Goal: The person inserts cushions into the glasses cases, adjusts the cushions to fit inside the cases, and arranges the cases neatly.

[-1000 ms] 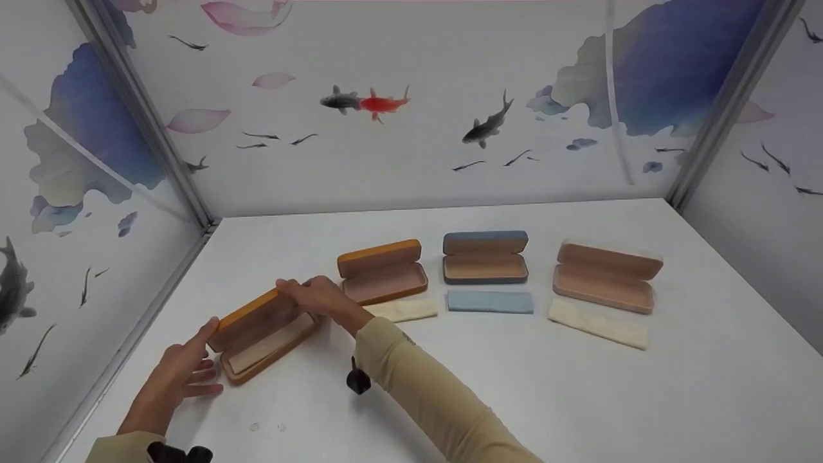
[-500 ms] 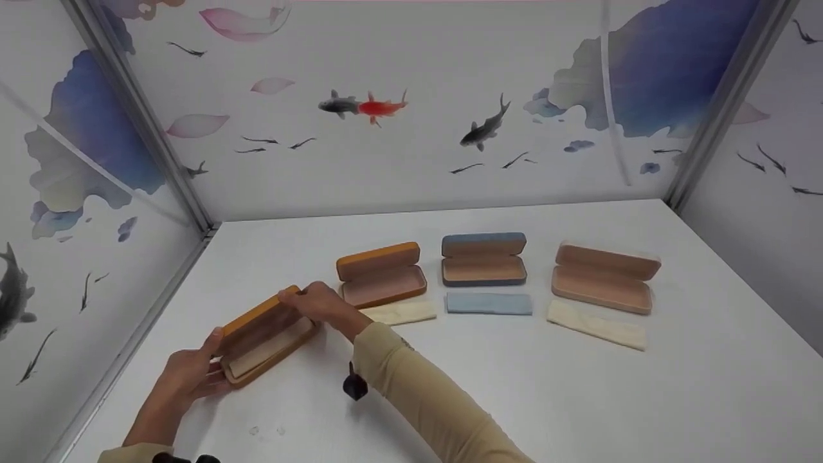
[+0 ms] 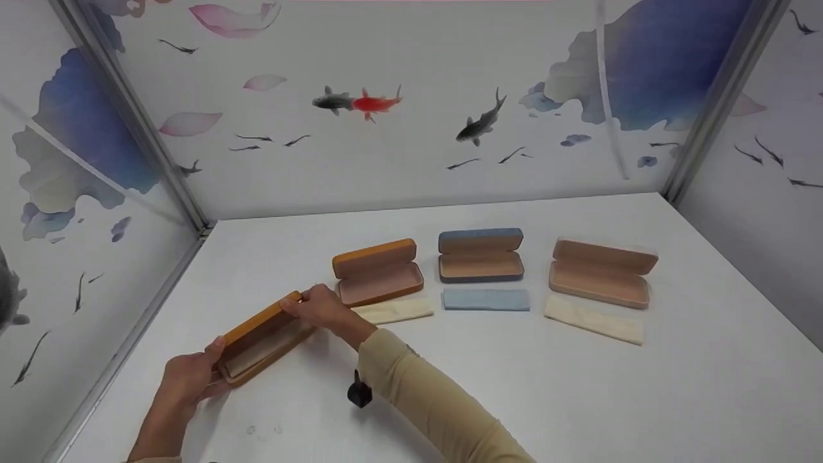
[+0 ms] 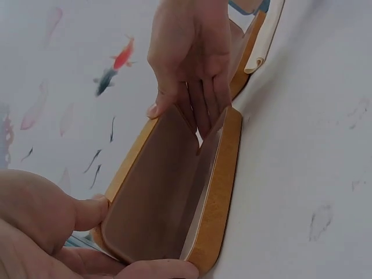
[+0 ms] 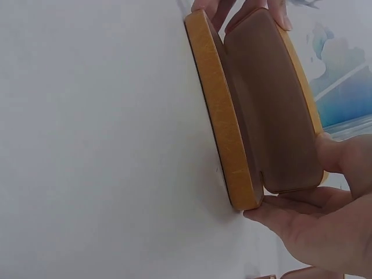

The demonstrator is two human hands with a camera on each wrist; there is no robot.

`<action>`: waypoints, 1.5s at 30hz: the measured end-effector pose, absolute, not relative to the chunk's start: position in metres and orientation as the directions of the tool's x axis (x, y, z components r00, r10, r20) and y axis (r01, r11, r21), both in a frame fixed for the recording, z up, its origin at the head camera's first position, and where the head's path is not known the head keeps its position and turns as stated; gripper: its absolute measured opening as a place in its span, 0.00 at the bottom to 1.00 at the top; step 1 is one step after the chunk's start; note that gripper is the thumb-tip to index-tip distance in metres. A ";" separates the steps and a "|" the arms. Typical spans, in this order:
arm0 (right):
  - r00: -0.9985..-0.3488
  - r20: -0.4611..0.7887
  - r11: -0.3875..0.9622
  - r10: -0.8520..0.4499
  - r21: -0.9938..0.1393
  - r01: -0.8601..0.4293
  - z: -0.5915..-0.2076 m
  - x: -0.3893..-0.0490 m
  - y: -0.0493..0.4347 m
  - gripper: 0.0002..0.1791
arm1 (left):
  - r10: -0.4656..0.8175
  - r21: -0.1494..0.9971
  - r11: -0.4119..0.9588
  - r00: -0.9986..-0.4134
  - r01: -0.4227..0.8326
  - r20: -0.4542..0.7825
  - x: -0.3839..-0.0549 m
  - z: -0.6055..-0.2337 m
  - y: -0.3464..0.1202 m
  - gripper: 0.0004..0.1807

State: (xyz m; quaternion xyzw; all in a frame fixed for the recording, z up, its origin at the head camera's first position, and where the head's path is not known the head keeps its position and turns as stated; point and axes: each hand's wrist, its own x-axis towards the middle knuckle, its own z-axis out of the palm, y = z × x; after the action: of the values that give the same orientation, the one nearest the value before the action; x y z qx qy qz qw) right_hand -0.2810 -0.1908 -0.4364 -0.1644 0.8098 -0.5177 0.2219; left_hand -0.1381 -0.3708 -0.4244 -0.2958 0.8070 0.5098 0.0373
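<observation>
A tan-orange glasses case (image 3: 255, 321) lies partly open at the left of the table, its lid tilted over the base. A pale folded cloth (image 3: 260, 357) seems to lie inside, partly shaded by the lid. My left hand (image 3: 183, 379) holds the near left end, thumb on the lid edge and fingers against the base, as the left wrist view shows. At the far right end my right hand (image 3: 325, 312) grips the same case. Its thumb (image 5: 334, 152) presses the lid rim while the other fingers reach the base.
Behind stand another open orange case (image 3: 379, 283), an open blue case (image 3: 481, 267) and an open beige case (image 3: 601, 283). Before them lie a cream cloth (image 3: 398, 311), a blue cloth (image 3: 486, 299) and another cream cloth (image 3: 595, 319). Printed walls enclose the white table (image 3: 546, 399).
The orange case's lid has come down a little toward its base. My left hand's lower fingers, spread apart from the case before, now touch the base end. My right hand stays at its end.
</observation>
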 end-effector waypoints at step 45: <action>-0.712 -0.164 0.377 -0.683 -0.914 -0.151 -0.457 -0.288 -0.162 0.32 | -0.418 0.664 0.414 -0.778 -0.623 -0.469 -0.133 -0.419 -0.384 0.43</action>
State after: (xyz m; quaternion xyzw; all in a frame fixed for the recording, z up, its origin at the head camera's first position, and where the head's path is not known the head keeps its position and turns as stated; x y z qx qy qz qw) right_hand -0.2881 -0.1620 -0.4571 -0.2656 0.7842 -0.4911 0.2707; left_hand -0.1326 -0.3838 -0.4192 -0.3123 0.8330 0.4418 0.1159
